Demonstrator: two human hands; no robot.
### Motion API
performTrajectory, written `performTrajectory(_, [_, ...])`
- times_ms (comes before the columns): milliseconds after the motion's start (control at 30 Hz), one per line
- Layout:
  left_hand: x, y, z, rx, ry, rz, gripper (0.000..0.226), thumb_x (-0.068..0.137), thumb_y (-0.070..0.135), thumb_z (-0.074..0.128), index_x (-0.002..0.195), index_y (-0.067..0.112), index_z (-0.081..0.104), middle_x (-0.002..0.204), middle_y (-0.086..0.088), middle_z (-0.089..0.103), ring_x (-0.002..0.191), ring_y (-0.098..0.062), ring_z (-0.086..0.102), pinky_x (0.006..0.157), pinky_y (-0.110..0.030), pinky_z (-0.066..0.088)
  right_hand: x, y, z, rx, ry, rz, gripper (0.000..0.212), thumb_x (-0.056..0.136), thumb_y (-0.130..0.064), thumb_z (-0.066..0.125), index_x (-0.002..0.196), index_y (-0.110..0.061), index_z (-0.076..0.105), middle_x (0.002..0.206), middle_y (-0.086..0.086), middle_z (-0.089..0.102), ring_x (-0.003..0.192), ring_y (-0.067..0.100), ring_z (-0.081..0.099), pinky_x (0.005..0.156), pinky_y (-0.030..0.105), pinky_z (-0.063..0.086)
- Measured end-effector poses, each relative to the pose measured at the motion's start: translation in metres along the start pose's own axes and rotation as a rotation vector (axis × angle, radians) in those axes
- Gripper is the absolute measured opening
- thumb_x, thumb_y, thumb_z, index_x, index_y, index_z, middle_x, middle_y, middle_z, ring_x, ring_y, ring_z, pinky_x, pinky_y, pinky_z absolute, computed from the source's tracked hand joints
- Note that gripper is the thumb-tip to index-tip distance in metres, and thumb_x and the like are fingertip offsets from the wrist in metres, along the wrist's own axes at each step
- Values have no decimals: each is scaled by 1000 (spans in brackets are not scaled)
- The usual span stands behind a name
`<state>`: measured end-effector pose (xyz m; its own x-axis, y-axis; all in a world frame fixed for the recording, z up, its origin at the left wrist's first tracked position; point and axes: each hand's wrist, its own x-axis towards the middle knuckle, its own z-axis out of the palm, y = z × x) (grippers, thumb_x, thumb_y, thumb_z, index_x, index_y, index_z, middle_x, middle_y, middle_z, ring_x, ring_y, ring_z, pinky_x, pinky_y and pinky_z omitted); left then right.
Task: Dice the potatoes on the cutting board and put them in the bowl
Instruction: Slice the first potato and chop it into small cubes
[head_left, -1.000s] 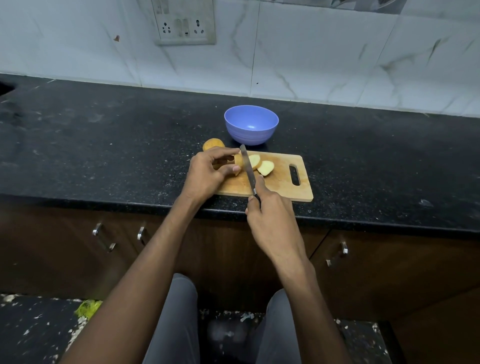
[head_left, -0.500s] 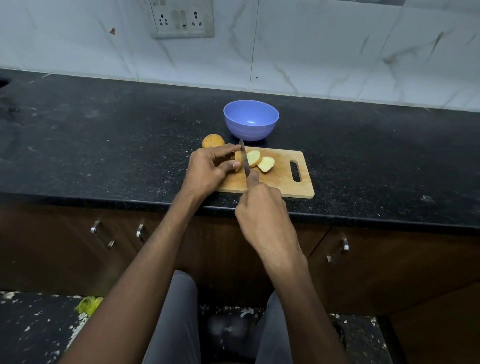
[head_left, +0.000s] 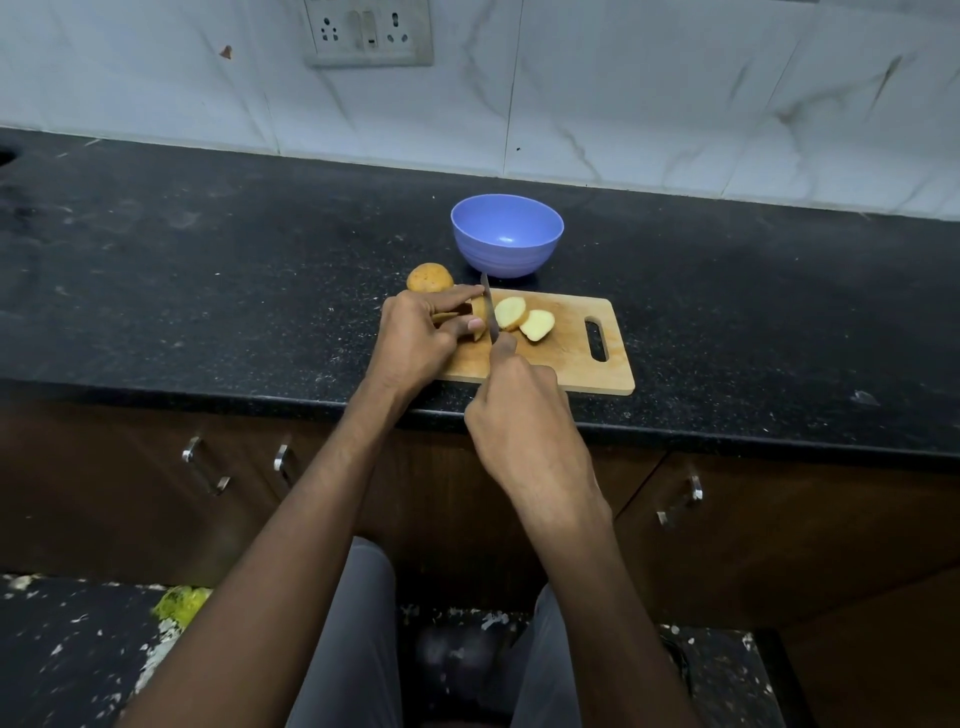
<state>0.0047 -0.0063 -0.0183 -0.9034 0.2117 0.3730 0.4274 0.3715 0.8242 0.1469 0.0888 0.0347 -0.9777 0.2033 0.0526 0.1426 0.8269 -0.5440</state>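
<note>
slices: 2 | whole potato: 1 | left hand grips potato piece | right hand grips knife

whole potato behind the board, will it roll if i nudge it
Probably. The whole potato looks rounded and rests loose on the flat countertop, so it may wobble or roll. Its uneven oval shape likely stops it soon. It looks solid, not fragile.

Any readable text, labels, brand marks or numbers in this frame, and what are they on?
None can be read.
Socket panel on the wall tiles: no legible marking.
Blue bowl, cutting board, knife: no print shows.
</note>
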Motion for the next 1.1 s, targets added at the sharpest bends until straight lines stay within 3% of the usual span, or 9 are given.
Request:
performTrajectory(167, [0, 1, 0, 12, 18, -1, 36, 87, 17, 79, 123, 21, 74, 124, 4, 72, 121, -4, 62, 112, -30, 45, -6, -2, 1, -33, -16, 19, 54, 105, -11, 45, 156, -10, 27, 117, 13, 62, 108, 29, 63, 75, 34, 43])
performTrajectory(333, [0, 0, 0, 25, 13, -2, 38, 88, 16, 78, 125, 18, 73, 127, 2, 70, 122, -3, 61, 112, -25, 44, 0, -7, 7, -99, -3, 3, 66, 104, -11, 47, 162, -6, 15, 123, 16, 60, 113, 32, 60, 83, 39, 48])
performTrajectory(467, [1, 0, 2, 13, -2, 1, 40, 88, 15, 78, 127, 19, 71, 129, 3, 69, 126, -2, 58, 115, -28, 41, -4, -3, 4, -139, -19, 2, 68, 104, -12, 48, 162, -7, 13, 126, 17, 58, 118, 33, 58, 82, 36, 43])
performTrajectory(633, [1, -1, 5, 21, -28, 13, 42, 89, 14, 76, 131, 18, 68, 133, 3, 66, 131, -2, 54, 118, -28, 38, 2, -1, -5, -140, -27, 14, 59, 104, -10, 47, 158, -10, 24, 108, 9, 53, 112, 31, 60, 75, 34, 41])
performTrajectory(800, [-1, 1, 4, 36, -12, 1, 43, 90, 14, 76, 132, 18, 67, 135, 1, 66, 132, -4, 53, 118, -27, 38, -1, -2, 1, -95, -35, 4, 66, 104, -10, 47, 162, -9, 16, 126, 16, 58, 118, 33, 58, 82, 35, 45])
performTrajectory(1100, [-1, 1, 3, 53, -5, -1, 42, 90, 14, 75, 131, 18, 68, 134, 1, 66, 130, -5, 56, 116, -30, 41, 7, 0, 10, -130, 31, -19, 64, 103, -9, 49, 160, -6, 20, 123, 15, 60, 113, 32, 61, 77, 32, 41])
